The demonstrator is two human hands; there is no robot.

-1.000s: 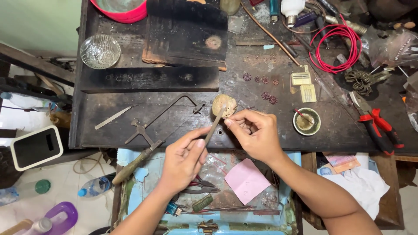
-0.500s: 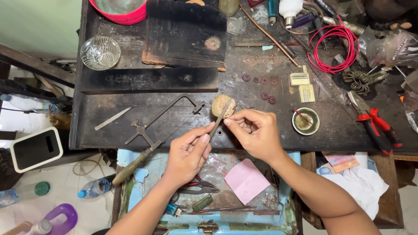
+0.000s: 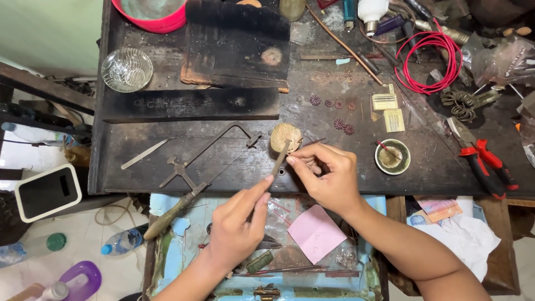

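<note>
Your left hand (image 3: 237,223) still pinches the slim grey metal file (image 3: 278,160), stroke barely shifted since a second ago; your right hand (image 3: 329,175) stays closed on a tiny workpiece against the round wooden peg (image 3: 285,136) near the workbench's (image 3: 167,139) front edge; the jeweller's saw frame (image 3: 206,150) lies left, clear.

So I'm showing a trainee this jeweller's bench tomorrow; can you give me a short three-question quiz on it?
1. True or false: the left hand holds a thin file against the round wooden block.
2. What lies right of the small round dish: A red-handled pliers, B a hammer, C a ruler?
3. What colour is the coiled wire?

Key: 1 true; 2 A; 3 red.
</note>
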